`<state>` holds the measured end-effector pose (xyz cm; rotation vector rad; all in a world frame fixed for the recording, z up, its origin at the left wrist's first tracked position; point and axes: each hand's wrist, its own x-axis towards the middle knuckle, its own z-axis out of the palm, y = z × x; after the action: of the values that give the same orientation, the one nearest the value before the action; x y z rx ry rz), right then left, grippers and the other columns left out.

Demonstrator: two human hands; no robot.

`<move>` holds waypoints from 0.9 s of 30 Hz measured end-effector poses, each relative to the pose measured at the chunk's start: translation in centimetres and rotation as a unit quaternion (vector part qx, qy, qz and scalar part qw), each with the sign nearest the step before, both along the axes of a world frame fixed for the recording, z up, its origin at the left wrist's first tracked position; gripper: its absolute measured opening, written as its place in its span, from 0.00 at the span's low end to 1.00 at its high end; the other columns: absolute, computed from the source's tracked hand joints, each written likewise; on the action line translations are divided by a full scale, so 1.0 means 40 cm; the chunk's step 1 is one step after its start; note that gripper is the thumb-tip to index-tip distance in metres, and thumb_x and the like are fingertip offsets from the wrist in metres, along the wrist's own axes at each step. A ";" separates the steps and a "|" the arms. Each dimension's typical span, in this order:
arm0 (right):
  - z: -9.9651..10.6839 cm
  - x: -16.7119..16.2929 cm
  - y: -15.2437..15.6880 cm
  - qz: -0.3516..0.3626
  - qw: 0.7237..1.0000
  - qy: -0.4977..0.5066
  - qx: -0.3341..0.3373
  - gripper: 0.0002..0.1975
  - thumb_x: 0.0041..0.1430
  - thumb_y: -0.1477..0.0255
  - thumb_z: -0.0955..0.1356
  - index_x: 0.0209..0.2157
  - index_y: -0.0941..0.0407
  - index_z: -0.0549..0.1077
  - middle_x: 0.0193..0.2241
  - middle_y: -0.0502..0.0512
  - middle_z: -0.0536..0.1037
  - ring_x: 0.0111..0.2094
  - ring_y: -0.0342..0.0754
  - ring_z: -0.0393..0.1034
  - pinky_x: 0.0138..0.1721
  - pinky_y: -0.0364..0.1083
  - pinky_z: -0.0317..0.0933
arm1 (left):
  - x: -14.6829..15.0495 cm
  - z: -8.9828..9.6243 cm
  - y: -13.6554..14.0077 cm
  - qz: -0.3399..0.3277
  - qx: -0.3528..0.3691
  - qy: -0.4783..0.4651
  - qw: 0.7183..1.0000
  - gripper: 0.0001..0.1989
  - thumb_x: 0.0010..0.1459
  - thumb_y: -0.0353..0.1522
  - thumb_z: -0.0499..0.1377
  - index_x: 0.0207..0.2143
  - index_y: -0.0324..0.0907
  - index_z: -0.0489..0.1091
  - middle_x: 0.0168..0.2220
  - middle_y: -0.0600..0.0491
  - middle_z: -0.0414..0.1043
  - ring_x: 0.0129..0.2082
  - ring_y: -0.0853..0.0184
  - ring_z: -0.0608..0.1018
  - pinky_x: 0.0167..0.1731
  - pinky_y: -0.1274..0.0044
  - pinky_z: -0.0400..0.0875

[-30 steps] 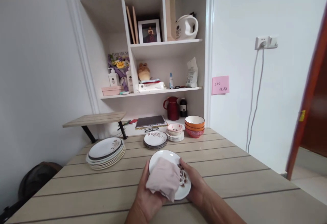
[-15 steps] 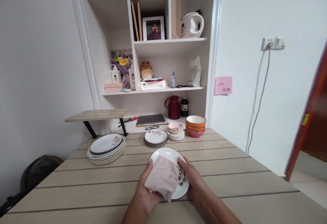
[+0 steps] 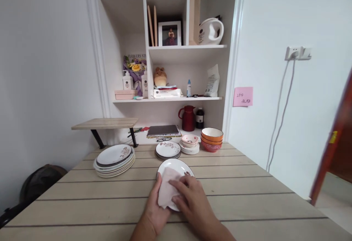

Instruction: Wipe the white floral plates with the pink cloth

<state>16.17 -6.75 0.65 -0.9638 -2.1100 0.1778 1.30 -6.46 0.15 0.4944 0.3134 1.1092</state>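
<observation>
One floral plate (image 3: 177, 164) was gripped by the left hand (image 3: 156, 206); the right hand (image 3: 196, 201), hold unclear, touched pink cloth (image 3: 166, 190); bowls (image 3: 211, 139) stood near the table's (image 3: 247, 200) far-right corner.

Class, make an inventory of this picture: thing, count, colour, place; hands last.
Table: 1, pale wood, foreground
Front plate: 1, white, foreground centre
Cloth: 1, pale pink, on front plate
Plate stacks: 2, mainly white, left and back centre
Saucer stack: 1, white, back right
Small dishes: count unclear, pinkish, atop saucers
Bowl stack: 1, orange and red, back right
Riser: 1, wooden, back left
Shelving: 1, white, background
Jug: 1, red, lower shelving
Watering can: 1, white, upper right shelving
Other shelf items: several, mixed colours, on shelving
Glasses: 1 pair, dark, back centre
Note: 1, pink, right of shelving
Door frame: 1, red-brown, far right
Left hand: 1, at plate's left edge
Right hand: 1, on cloth
</observation>
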 end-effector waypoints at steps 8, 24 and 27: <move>0.019 0.015 0.015 -0.086 0.993 -0.006 0.078 0.19 0.56 0.77 0.65 0.47 0.44 0.73 0.45 0.56 0.69 0.45 0.54 0.61 0.45 0.52 0.53 | 0.046 0.000 -0.007 -0.077 -0.043 0.027 0.996 0.27 0.59 0.45 0.53 0.55 0.39 0.66 0.43 0.44 0.77 0.46 0.55 0.77 0.50 0.63 0.65; 0.003 0.005 -0.006 -0.005 0.998 -0.063 -0.002 0.08 0.56 0.75 0.63 0.37 0.53 0.70 0.36 0.53 0.70 0.36 0.47 0.64 0.35 0.44 0.54 | -0.007 -0.018 0.011 -0.005 0.033 -0.006 0.999 0.26 0.61 0.44 0.50 0.52 0.36 0.69 0.48 0.41 0.75 0.50 0.55 0.74 0.55 0.64 0.61; 0.012 -0.004 -0.014 0.002 0.998 -0.057 0.031 0.14 0.57 0.76 0.64 0.44 0.49 0.70 0.37 0.53 0.69 0.39 0.48 0.63 0.40 0.46 0.54 | 0.011 -0.005 -0.006 -0.059 -0.006 0.015 0.998 0.26 0.60 0.44 0.51 0.52 0.35 0.69 0.45 0.41 0.76 0.49 0.55 0.75 0.54 0.64 0.61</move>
<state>16.02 -7.32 1.14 -0.9536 -2.2084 0.0589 1.73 -6.72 -0.03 0.5127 0.3132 0.9864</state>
